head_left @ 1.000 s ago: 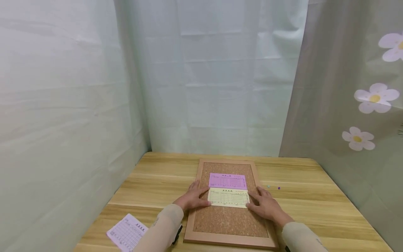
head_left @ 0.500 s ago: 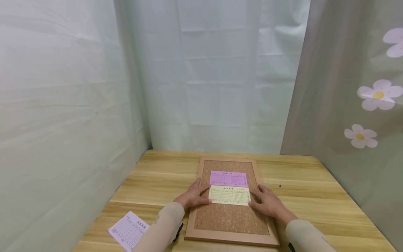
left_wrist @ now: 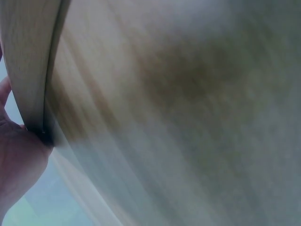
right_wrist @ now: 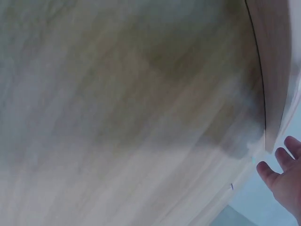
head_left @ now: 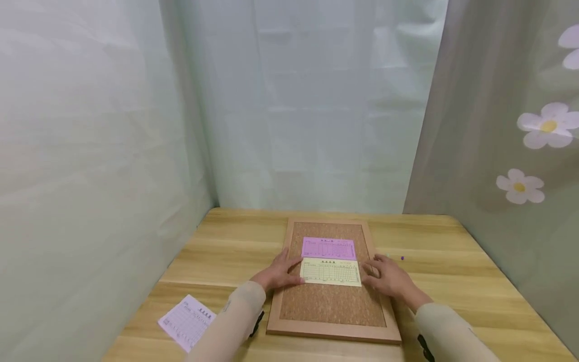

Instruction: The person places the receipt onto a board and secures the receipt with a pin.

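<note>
A wood-framed cork board [head_left: 332, 306] lies on the table. On it a pale yellow printed slip [head_left: 331, 272] lies directly below a pink printed slip [head_left: 328, 248], their long edges meeting. My left hand [head_left: 277, 274] rests across the board's left frame, thumb and forefinger spread at the yellow slip's left corners. Just off that slip's right edge is my right hand [head_left: 390, 278], its fingers loosely bent over the right frame. In the right wrist view, the fingertips [right_wrist: 265, 170] are spread beside the frame with nothing between them.
A lilac printed form [head_left: 187, 322] lies on the table at front left, partly behind the left sleeve. Right of the board is a small purple piece [head_left: 402, 258]; a tiny teal piece [right_wrist: 253, 160] shows in the right wrist view. Curtains surround the table's back and sides.
My right hand has drawn back slightly from the yellow slip's right edge. My left hand keeps its place at the left edge. Both slips stay put on the board while the head view tilts slightly.
</note>
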`<state>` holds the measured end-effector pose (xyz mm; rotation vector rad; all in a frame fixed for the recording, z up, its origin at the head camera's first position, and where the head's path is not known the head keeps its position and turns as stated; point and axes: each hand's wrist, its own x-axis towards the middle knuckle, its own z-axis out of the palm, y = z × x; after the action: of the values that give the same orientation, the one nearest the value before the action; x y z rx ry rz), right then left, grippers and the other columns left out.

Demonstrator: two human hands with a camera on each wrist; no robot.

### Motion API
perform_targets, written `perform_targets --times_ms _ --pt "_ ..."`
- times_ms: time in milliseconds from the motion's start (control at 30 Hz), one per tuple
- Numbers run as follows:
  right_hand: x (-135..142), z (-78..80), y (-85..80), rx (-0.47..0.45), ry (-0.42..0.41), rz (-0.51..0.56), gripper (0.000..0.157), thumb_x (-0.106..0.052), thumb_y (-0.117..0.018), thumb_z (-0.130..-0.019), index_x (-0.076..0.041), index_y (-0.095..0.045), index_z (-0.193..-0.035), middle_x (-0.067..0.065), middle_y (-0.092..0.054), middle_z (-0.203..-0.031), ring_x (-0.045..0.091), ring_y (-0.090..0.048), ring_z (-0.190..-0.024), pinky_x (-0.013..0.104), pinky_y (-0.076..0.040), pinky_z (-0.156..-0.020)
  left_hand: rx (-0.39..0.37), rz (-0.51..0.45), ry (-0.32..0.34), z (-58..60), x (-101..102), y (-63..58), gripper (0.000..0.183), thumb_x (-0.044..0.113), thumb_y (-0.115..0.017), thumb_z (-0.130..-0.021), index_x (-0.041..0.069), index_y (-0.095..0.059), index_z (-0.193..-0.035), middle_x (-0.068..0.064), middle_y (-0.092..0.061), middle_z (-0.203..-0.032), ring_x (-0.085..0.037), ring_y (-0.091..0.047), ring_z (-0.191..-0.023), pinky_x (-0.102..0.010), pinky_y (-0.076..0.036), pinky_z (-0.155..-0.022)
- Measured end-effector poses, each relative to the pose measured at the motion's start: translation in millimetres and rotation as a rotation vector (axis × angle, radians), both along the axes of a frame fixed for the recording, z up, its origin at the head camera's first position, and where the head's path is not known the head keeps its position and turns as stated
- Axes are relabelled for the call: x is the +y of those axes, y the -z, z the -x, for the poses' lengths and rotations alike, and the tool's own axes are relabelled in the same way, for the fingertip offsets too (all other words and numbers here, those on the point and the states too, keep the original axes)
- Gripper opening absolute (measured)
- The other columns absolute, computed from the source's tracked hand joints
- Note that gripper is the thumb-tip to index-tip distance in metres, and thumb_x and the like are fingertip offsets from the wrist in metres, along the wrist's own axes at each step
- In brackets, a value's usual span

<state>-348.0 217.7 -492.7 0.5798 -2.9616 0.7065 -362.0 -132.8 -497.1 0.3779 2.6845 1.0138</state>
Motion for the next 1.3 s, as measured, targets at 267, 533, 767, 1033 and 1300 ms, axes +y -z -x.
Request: perform_targets --times_ms 267,533,767,1033,1300 --pt "17.4 11.9 -12.0 0.047 0.067 0.050 0.053 -0.027 -0.063 -0.097 0.002 -0.052 -0.141 0.036 -0.038 -0.145 0.058 -0.036 -0.130 0.070 -0.035 -0.097 -0.002 0.015 0.000 3.2 -0.6 0.2 0.074 0.039 -0.077 -0.087 0.019 -0.045 -0.151 -0.021 -0.001 -0.164 -0.043 -0.005 -0.148 -0.065 -0.016 -0.112" --pt "44.8 21.2 -29.4 0.109 0.103 0.106 0.053 -0.025 -0.062 -0.099 0.006 -0.050 -0.140 0.038 -0.044 -0.138 0.057 -0.046 -0.120 0.068 -0.039 -0.094 0.013 0.041 -0.001 4.2 -1.1 -1.1 0.075 0.040 -0.076 -0.087 0.018 -0.044 -0.151 -0.021 -0.002 -0.164 -0.043 -0.006 -0.148 -0.065 -0.017 -0.112" --pt "69.1 27.1 -34.9 0.058 0.183 0.173 0.056 -0.028 -0.058 -0.101 0.006 -0.045 -0.144 0.038 -0.046 -0.137 0.055 -0.047 -0.120 0.065 -0.042 -0.092 0.011 0.034 0.002 2.0 0.2 0.0 0.074 0.039 -0.076 -0.087 0.019 -0.045 -0.151 -0.021 -0.001 -0.164 -0.044 -0.007 -0.148 -0.065 -0.017 -0.112" --pt "88.3 30.8 -23.8 0.036 0.189 0.172 0.053 -0.022 -0.060 -0.100 0.010 -0.046 -0.140 0.040 -0.050 -0.130 0.053 -0.053 -0.113 0.061 -0.047 -0.086 0.008 0.022 0.011 1.8 1.4 1.6 0.073 0.039 -0.076 -0.087 0.018 -0.046 -0.150 -0.021 -0.002 -0.164 -0.044 -0.007 -0.148 -0.066 -0.018 -0.111" --pt "97.5 40.6 -16.4 -0.034 0.154 0.172 0.050 -0.017 -0.064 -0.097 0.013 -0.051 -0.134 0.038 -0.054 -0.126 0.050 -0.057 -0.109 0.053 -0.052 -0.082 0.009 0.036 -0.003 2.7 1.1 3.5 0.073 0.040 -0.077 -0.086 0.020 -0.047 -0.150 -0.021 -0.003 -0.164 -0.043 -0.007 -0.148 -0.065 -0.018 -0.111"
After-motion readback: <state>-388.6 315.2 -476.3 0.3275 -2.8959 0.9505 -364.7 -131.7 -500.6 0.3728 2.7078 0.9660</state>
